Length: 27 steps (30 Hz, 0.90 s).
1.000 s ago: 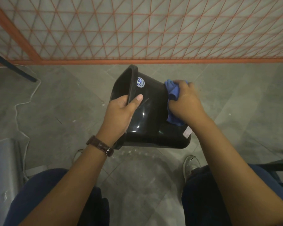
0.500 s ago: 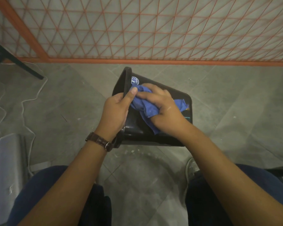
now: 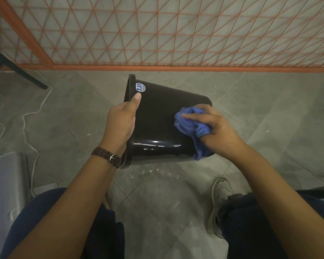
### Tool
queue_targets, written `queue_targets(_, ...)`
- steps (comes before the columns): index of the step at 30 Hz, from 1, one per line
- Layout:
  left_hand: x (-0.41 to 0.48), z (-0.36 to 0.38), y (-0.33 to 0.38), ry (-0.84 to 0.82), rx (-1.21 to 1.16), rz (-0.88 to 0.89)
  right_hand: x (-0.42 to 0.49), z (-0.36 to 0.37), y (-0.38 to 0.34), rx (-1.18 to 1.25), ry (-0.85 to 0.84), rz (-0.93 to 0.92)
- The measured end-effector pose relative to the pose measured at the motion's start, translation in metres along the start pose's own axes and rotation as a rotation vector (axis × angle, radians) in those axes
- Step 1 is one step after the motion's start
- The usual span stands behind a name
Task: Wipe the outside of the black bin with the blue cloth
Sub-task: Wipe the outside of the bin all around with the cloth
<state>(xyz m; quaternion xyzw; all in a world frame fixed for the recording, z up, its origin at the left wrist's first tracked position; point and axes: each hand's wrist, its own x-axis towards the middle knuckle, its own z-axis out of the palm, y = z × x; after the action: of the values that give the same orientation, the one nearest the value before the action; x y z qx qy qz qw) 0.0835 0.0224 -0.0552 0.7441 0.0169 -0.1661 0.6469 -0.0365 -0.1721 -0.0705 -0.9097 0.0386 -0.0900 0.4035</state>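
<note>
Seated person holds the black bin (image 3: 161,116) on its side over the floor (image 3: 64,118), mouth toward 9 o'clock, base toward 3 o'clock. The left hand (image 3: 121,122) grips the rim at the 9 o'clock end, thumb on the outer wall just below a round sticker (image 3: 141,87). The right hand (image 3: 219,131) presses the bunched blue cloth (image 3: 193,126) on the wall near the base, fingers (image 3: 193,115) curled over it and holding it.

To do this stroke well, my read: keep the cloth flat under the fingers, run long passes from 3 toward 9 o'clock, and turn the bin with the rim hand so each strip comes up top. Go light around the sticker. Keep the rim grip firm, since the glossy wall looks slippery.

Hidden: the bin's underside, far side and inside, and the left fingers behind the rim. The base is partly covered by cloth and hand. Can't tell if dirt remains; the light is dim. Small print on the sticker is unreadable.
</note>
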Motion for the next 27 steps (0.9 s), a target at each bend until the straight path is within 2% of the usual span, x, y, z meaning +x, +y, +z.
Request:
queue_targets(5,-0.010,0.003,0.007,-0.067,0.044,0.026,-0.012,-0.015,0.024,-0.069,0.071,0.451)
queue_targets(8,-0.018,0.012,0.005,-0.163,0.097,0.071,-0.006,-0.007,0.020,-0.076,0.130,0.524)
queue_targets(10,-0.026,0.021,0.001,-0.233,0.196,0.147,0.003,-0.003,0.014,0.003,0.202,0.548)
queue_targets(15,-0.043,0.035,-0.013,-0.356,0.474,0.306,0.022,0.010,-0.010,0.386,0.363,0.519)
queue_targets(21,-0.043,0.028,-0.018,-0.380,0.600,0.357,0.035,0.025,-0.038,0.936,0.292,0.455)
queue_targets(23,-0.040,0.024,-0.019,-0.346,0.594,0.363,0.038,0.028,-0.042,0.896,0.257,0.348)
queue_targets(27,-0.034,0.017,-0.019,-0.295,0.606,0.369,0.042,0.033,-0.052,0.529,0.203,0.050)
